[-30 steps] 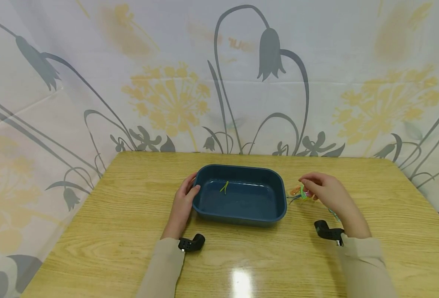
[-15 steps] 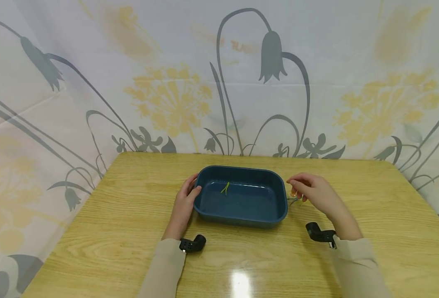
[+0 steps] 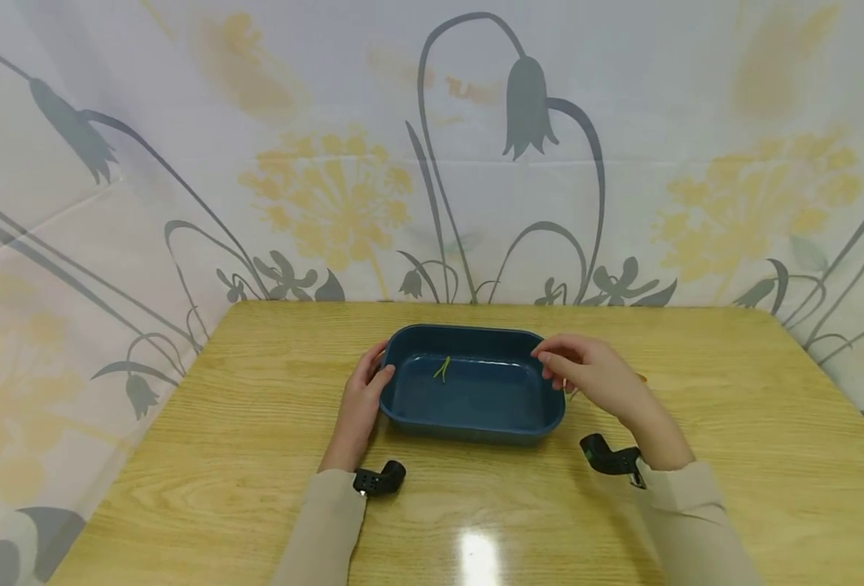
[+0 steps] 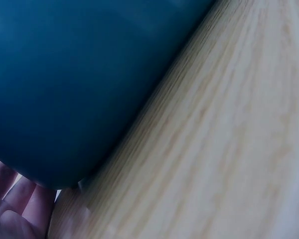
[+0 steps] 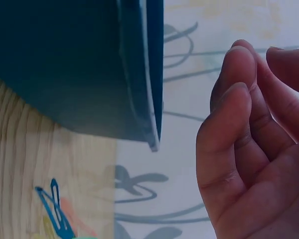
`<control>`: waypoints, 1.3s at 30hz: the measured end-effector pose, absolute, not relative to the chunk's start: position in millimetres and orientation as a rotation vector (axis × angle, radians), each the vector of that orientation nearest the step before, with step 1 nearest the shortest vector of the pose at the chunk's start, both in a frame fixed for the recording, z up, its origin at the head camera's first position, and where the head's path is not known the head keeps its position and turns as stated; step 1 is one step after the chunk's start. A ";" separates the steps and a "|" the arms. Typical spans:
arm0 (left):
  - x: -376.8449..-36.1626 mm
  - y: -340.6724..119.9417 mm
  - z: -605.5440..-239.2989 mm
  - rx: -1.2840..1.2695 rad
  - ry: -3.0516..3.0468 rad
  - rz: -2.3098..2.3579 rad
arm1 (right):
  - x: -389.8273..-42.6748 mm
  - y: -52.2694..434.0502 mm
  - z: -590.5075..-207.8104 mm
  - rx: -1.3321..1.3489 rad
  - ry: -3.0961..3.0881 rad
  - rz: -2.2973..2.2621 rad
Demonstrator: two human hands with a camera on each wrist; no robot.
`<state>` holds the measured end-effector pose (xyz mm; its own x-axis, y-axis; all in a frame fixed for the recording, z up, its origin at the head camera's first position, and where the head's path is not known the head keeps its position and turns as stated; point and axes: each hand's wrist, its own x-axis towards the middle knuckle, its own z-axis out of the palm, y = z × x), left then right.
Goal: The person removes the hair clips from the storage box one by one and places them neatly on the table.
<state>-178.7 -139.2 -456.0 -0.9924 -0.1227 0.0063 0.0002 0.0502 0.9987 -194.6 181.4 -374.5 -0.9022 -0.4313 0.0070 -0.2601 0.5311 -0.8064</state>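
A dark blue rectangular dish (image 3: 475,399) stands on the wooden table, with one small yellow-green hair clip (image 3: 442,369) lying inside toward the left. My left hand (image 3: 361,399) grips the dish's left end, thumb at the rim and fingers around the outer wall. My right hand (image 3: 589,374) hovers at the dish's right rim, its fingers bent and thumb close to the index finger. In the right wrist view nothing shows between those fingers (image 5: 224,134), though some fingertips are partly hidden. A blue snap hair clip (image 5: 57,211) lies on the table beside the dish.
More small coloured pieces, orange and yellow, lie by the blue clip, mostly hidden under my right hand in the head view. The wooden table (image 3: 256,456) ends at a pale curtain (image 3: 622,203) printed with flowers. Each wrist wears a black camera.
My right hand has moved left, from above the small pile of clips to the dish's right rim, and now covers most of the pile. The left hand and dish have stayed put.
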 end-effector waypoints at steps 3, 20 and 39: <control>-178.8 -138.8 -454.7 0.117 -2.188 -2.121 | -195.6 174.6 -371.7 -0.625 2.540 -1.314; -163.3 -134.6 -428.6 0.110 -2.205 -2.138 | -215.5 142.7 -345.8 -0.821 2.592 -0.896; -176.8 -138.2 -452.6 0.114 -2.193 -2.118 | -256.9 113.7 -364.3 -0.809 2.436 -0.780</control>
<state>-176.8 -138.2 -452.6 -0.9931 -0.1162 0.0134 0.0094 0.0354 0.9993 -256.9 113.7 -364.3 -0.7244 -0.6478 -0.2358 -0.3904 0.6674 -0.6342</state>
